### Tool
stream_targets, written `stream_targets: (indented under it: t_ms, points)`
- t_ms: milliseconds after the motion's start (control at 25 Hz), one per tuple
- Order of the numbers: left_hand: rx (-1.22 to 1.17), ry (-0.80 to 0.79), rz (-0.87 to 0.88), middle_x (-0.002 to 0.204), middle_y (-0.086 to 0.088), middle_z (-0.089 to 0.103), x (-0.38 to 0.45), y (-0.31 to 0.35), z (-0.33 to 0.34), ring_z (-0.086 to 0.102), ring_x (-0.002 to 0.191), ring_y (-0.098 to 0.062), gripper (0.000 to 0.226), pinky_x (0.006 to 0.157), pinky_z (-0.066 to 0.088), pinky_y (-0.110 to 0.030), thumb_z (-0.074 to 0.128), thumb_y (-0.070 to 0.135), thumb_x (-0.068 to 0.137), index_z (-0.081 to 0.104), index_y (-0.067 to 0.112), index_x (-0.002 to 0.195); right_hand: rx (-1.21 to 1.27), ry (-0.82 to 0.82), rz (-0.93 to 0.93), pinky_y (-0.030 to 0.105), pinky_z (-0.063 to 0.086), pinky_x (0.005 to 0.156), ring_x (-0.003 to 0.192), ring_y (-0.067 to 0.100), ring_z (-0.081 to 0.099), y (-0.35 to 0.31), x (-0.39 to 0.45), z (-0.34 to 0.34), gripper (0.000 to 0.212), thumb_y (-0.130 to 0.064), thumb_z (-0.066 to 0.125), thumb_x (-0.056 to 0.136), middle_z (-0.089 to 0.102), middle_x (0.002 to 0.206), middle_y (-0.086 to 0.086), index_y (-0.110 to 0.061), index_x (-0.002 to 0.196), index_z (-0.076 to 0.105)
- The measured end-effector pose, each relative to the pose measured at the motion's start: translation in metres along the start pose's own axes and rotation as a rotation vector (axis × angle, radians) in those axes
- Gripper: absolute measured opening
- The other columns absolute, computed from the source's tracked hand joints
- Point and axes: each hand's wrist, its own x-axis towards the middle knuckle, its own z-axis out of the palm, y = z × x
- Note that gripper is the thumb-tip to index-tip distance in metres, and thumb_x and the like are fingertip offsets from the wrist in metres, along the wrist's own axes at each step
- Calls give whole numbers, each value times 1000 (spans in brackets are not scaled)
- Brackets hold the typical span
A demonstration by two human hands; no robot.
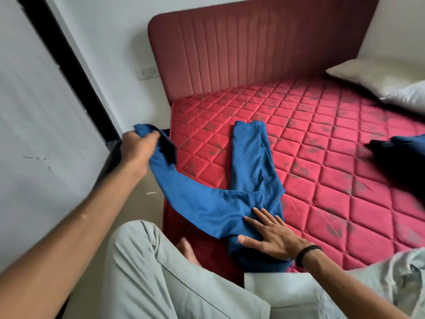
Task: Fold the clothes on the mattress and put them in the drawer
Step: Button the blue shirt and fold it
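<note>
A pair of blue trousers [248,171] lies on the red quilted mattress [322,157] near its left edge. One leg stretches flat toward the headboard. My left hand [138,150] grips the end of the other leg and holds it lifted off the mattress, out past the left edge. My right hand [269,236] presses flat with spread fingers on the waist part near the front edge. A dark navy garment [395,157] lies crumpled at the right of the mattress. No drawer is in view.
A maroon padded headboard [253,49] stands behind the mattress. Two pillows [386,77] lie at the far right. A white panel with a black frame [46,111] lies to the left. My knees in pale trousers [147,261] are at the front.
</note>
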Motion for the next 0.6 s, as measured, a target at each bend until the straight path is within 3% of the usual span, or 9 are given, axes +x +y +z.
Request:
stream_targets:
  t_ms: [40, 80, 160, 200, 320, 400, 520, 600]
  points:
    - [170, 17, 137, 84, -6, 74, -11, 7, 4, 71, 81, -21, 43, 75, 59, -37, 75, 46, 73, 74, 6, 91, 17, -1, -5, 54, 17, 125, 155, 19, 21, -11, 3, -15, 101, -105, 18, 71, 34, 162, -8, -45, 149, 45]
    - [286, 15, 236, 73, -3, 69, -23, 16, 8, 66, 73, -20, 38, 70, 54, -33, 75, 43, 76, 73, 7, 85, 56, 56, -43, 52, 31, 117, 141, 18, 44, -26, 8, -31, 96, -104, 18, 73, 55, 140, -13, -41, 130, 62]
    - [388, -4, 355, 69, 1, 67, -40, 28, 15, 62, 69, -18, 25, 64, 44, -27, 74, 37, 82, 76, 13, 83, 325, 185, -134, 44, 52, 94, 101, 11, 68, -61, 16, -67, 92, -102, 27, 74, 67, 98, -17, -26, 99, 71]
    - [378, -29, 406, 73, 3, 71, -47, 31, 19, 63, 71, -14, 17, 65, 44, -23, 75, 34, 83, 79, 17, 87, 559, 186, -136, 44, 57, 87, 89, 12, 71, -80, 20, -86, 92, -101, 34, 73, 71, 93, -15, -20, 97, 71]
    - [342, -112, 542, 87, 10, 78, -57, 33, 26, 65, 75, 1, 13, 66, 41, -2, 76, 28, 84, 82, 24, 95, 1402, -57, -11, 53, 60, 89, 101, 36, 74, -120, 39, -147, 90, -93, 49, 75, 74, 115, 15, -17, 119, 64]
    - [334, -140, 621, 88, 13, 78, -61, 31, 32, 65, 77, 5, 13, 69, 41, 2, 79, 27, 83, 82, 24, 95, 1638, -62, 43, 60, 58, 89, 102, 44, 72, -128, 53, -183, 90, -87, 59, 75, 66, 124, 23, -13, 127, 58]
    - [334, -176, 668, 90, 12, 78, -66, 32, 47, 70, 81, 1, 19, 80, 55, -17, 82, 31, 79, 81, 26, 98, 1558, -4, 138, 51, 63, 80, 86, 36, 74, -123, 70, -211, 78, -72, 69, 82, 63, 115, 17, -7, 124, 56]
    - [347, -201, 683, 90, 10, 79, -70, 34, 56, 73, 85, -6, 25, 83, 57, -25, 83, 34, 76, 81, 28, 100, 1212, 41, 188, 43, 62, 74, 89, 30, 68, -117, 75, -218, 59, -64, 60, 94, 60, 109, 8, -11, 116, 57]
